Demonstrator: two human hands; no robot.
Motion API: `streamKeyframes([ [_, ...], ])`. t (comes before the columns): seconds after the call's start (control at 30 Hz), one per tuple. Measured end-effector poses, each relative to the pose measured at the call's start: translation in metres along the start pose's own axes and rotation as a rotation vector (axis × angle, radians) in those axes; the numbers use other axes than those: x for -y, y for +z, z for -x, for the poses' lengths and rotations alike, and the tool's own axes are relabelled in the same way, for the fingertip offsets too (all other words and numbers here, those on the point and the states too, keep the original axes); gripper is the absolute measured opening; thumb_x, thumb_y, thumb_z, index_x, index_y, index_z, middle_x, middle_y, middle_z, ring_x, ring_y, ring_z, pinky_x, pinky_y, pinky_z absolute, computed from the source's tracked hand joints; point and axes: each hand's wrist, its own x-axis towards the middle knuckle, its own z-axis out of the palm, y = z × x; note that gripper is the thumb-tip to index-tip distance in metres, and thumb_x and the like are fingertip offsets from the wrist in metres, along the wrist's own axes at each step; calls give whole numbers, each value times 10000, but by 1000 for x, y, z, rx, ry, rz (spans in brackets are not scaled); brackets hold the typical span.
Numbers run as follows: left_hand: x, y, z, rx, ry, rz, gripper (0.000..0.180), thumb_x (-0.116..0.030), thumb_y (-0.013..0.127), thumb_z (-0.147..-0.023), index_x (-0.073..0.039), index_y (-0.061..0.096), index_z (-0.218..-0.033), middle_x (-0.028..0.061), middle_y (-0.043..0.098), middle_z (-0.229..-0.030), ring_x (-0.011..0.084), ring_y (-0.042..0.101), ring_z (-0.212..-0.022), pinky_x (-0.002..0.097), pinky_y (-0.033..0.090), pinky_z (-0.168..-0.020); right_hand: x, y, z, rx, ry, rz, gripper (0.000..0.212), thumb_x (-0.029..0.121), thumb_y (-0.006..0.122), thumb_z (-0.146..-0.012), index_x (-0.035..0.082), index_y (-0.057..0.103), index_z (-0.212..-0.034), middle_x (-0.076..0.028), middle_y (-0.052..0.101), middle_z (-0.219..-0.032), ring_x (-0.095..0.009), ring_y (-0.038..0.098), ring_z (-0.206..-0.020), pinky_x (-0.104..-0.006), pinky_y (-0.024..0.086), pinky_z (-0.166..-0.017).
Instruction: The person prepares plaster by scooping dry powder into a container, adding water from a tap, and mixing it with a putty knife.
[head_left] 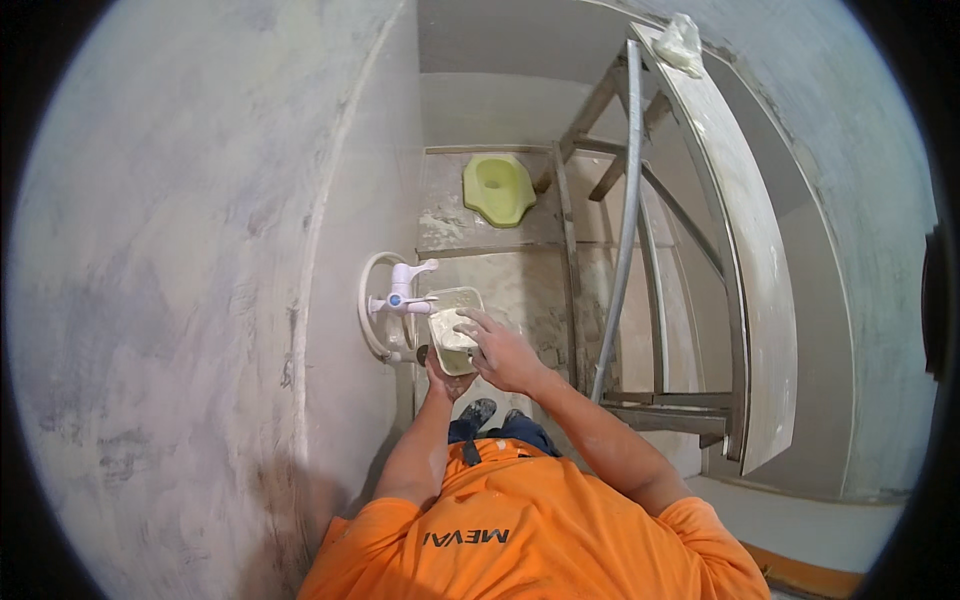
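A pale rectangular plastic tub (460,296) is held under the spout of a white tap (403,292) on the left wall. My left hand (447,377) grips the tub's near end from below, its fingers partly hidden by the tub. Reaching in from the right, my right hand (497,354) has its fingers bent over a white, flat-looking piece (452,328) inside the tub. Whitish smears mark the right fingers. Whether water runs from the tap I cannot tell.
A white hose (365,312) loops around the tap by the wall. To the right stands a metal frame (625,220) with a long board (740,190) on top and a crumpled plastic bag (680,45) on it. Farther ahead, a yellow-green squat toilet (498,190) sits in the floor.
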Motion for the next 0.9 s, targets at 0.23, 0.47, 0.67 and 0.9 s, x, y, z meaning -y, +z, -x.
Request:
streamKeyframes([
  [0.23, 29, 13, -15, -79, -75, -112, 598, -572, 414, -986, -178, 595, -1397, 88, 632, -1374, 364, 616, -1238, 596, 521, -1007, -43, 8, 76, -207, 207, 88, 583, 156, 733, -863, 26, 529, -1393, -248, 481, -1437, -442, 553, -1253, -483, 481, -1052],
  [0.47, 92, 52, -46, 218, -325, -151, 622, -553, 455, -983, -143, 569, -1437, 113, 630, -1402, 374, 622, -1255, 591, 512, -1054, -21, -42, 152, -187, 647, 72, 415, 267, 711, -868, -1, 632, -1175, -229, 646, -1119, -421, 647, -1030, -499, 528, -899],
  [0.67, 176, 119, -60, 523, -535, -354, 746, -605, 482, -964, -90, 479, -1505, 157, 581, -1447, 387, 608, -1266, 567, 503, -1077, 23, -132, 230, -770, 645, 50, 384, 161, 723, -845, 13, 685, -1198, -166, 673, -1039, -335, 701, -897, -416, 580, -771],
  [0.9, 288, 244, 19, 444, -642, -539, 680, -517, 407, -1034, -61, 425, -1539, 183, 544, -1480, 392, 576, -1306, 562, 477, -1101, 76, -193, 308, -737, 901, 353, 325, 236, 702, -892, 35, 703, -1148, -118, 625, -913, -321, 680, -788, -419, 562, -692],
])
